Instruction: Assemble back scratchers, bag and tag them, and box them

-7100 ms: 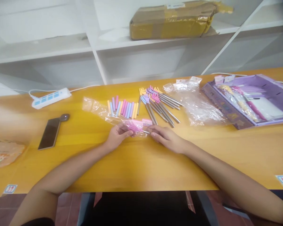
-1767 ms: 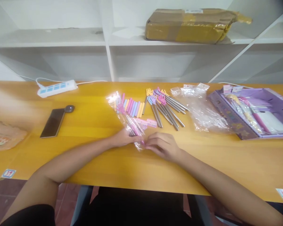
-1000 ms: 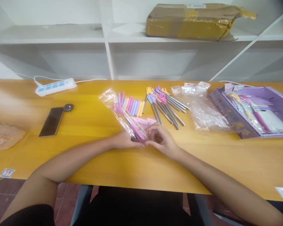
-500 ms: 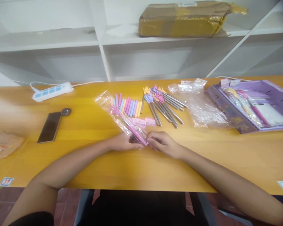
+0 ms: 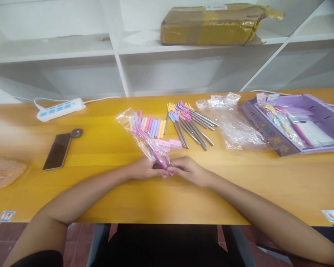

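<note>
A pink back scratcher [image 5: 159,158] with a hand-shaped head and metal rod lies slanted inside a clear plastic bag [image 5: 124,118]. My left hand [image 5: 144,168] is closed around the bagged handle from the left. On the other side, my right hand [image 5: 190,171] pinches the bag's lower end, thumb against the handle tip. Just beyond are pink cards [image 5: 174,143], a row of pastel handle tubes [image 5: 153,126], and a pile of metal rods [image 5: 196,131] with colourful hand-shaped heads.
Clear plastic bags [image 5: 236,126] lie right of the rods, beside a purple box [image 5: 284,142] holding packaged back scratchers. A phone [image 5: 57,152] and a power strip [image 5: 61,109] are on the left. A taped parcel [image 5: 208,27] sits on the shelf above the table's back edge.
My right hand has moved slightly left, its thumb now pressed onto the handle end near my left thumb. The back scratcher has slid a little lower in the bag.
</note>
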{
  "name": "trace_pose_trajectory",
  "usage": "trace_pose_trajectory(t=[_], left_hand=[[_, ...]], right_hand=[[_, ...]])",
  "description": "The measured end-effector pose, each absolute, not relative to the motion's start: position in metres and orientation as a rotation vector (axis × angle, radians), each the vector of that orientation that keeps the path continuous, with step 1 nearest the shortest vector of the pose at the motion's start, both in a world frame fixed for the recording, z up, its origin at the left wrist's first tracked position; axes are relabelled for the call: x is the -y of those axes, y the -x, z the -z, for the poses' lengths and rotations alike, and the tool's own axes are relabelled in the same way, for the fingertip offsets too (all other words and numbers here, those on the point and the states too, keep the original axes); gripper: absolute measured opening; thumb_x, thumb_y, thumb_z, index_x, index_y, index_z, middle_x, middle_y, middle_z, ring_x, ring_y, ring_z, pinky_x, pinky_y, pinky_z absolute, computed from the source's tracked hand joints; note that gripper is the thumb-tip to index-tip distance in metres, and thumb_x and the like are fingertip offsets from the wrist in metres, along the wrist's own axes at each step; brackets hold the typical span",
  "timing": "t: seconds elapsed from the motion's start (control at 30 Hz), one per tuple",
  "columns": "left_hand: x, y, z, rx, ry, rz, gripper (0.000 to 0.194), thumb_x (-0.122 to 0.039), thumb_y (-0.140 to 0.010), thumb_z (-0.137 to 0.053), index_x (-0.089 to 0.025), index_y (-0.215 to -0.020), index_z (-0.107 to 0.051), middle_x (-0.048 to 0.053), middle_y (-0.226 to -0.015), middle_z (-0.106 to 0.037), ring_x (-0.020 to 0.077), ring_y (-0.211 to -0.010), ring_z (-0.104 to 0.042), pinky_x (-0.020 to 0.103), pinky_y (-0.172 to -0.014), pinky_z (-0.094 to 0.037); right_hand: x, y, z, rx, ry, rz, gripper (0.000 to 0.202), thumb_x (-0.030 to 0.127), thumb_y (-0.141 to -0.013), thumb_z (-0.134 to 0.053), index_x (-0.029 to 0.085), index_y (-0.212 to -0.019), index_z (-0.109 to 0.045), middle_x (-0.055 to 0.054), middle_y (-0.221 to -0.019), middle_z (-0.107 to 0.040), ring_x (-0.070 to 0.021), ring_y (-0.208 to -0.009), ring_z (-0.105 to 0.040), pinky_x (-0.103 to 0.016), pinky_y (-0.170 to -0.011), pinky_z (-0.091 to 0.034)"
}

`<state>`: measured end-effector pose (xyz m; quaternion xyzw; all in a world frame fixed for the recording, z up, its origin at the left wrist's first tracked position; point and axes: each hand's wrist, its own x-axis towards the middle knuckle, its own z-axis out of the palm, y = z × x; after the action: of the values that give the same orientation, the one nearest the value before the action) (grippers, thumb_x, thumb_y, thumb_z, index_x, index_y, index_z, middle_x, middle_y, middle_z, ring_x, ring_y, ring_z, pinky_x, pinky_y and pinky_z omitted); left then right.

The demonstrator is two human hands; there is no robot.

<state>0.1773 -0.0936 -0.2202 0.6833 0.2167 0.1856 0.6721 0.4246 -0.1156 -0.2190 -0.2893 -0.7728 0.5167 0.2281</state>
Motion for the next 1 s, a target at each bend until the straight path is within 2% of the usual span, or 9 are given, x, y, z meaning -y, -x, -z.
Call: trace_pose_trajectory(t=[0.13, 0.4, 0.57, 0.67, 0.83, 1.0], left_hand=[[0.095, -0.176, 0.222, -0.534, -1.558, -0.387, 0.034, -0.052, -0.099, -0.075, -0.018, -0.106, -0.073, 0.006, -0.099, -0.068, 0.0186, -0.091, -0.070, 0.033, -0.085, -0.058], [0.097, -0.177, 0.223, -0.482, -1.510, -0.408, 0.033, -0.049, -0.098, -0.078, -0.018, -0.105, -0.072, 0.008, -0.103, -0.069, 0.0175, -0.084, -0.070, 0.034, -0.077, -0.059], [0.095, -0.176, 0.221, -0.486, -1.531, -0.356, 0.031, -0.046, -0.099, -0.077, -0.016, -0.107, -0.071, 0.007, -0.100, -0.069, 0.0132, -0.076, -0.067, 0.028, -0.070, -0.057], [0.094, -0.174, 0.221, -0.527, -1.497, -0.330, 0.038, -0.049, -0.097, -0.079, -0.017, -0.114, -0.067, 0.008, -0.103, -0.070, 0.0124, -0.071, -0.067, 0.026, -0.062, -0.056], [0.089, -0.173, 0.220, -0.489, -1.565, -0.217, 0.044, -0.057, -0.103, -0.067, -0.014, -0.113, -0.068, 0.006, -0.089, -0.071, 0.0107, -0.062, -0.066, 0.023, -0.061, -0.053], [0.087, -0.172, 0.220, -0.470, -1.566, -0.200, 0.048, -0.061, -0.103, -0.066, -0.014, -0.113, -0.069, 0.003, -0.075, -0.070, 0.0136, -0.061, -0.067, 0.024, -0.062, -0.053]], right_hand=[[0.115, -0.423, 0.217, 2.098, 0.807, -1.434, 0.054, 0.057, -0.112, -0.051, 0.012, -0.091, -0.072, -0.003, -0.083, -0.070, -0.0118, -0.075, -0.062, -0.022, -0.072, -0.045], [0.115, -0.423, 0.213, 2.204, 0.726, -1.393, 0.050, 0.054, -0.114, -0.047, 0.015, -0.097, -0.074, -0.004, -0.088, -0.072, -0.0129, -0.078, -0.066, -0.023, -0.077, -0.048], [0.114, -0.424, 0.216, 2.167, 0.692, -1.464, 0.050, 0.052, -0.114, -0.048, 0.014, -0.095, -0.075, -0.004, -0.088, -0.073, -0.0122, -0.080, -0.067, -0.023, -0.078, -0.049], [0.112, -0.426, 0.215, 2.174, 0.678, -1.488, 0.050, 0.051, -0.115, -0.047, 0.014, -0.095, -0.074, -0.005, -0.092, -0.075, -0.0123, -0.083, -0.068, -0.023, -0.081, -0.050], [0.110, -0.430, 0.211, 2.207, 0.624, -1.514, 0.055, 0.056, -0.115, -0.043, 0.013, -0.104, -0.078, -0.008, -0.096, -0.076, -0.0136, -0.085, -0.067, -0.025, -0.085, -0.052], [0.109, -0.434, 0.212, 2.247, 0.597, -1.528, 0.055, 0.054, -0.115, -0.043, 0.012, -0.108, -0.077, -0.009, -0.097, -0.075, -0.0137, -0.084, -0.065, -0.024, -0.083, -0.051]])
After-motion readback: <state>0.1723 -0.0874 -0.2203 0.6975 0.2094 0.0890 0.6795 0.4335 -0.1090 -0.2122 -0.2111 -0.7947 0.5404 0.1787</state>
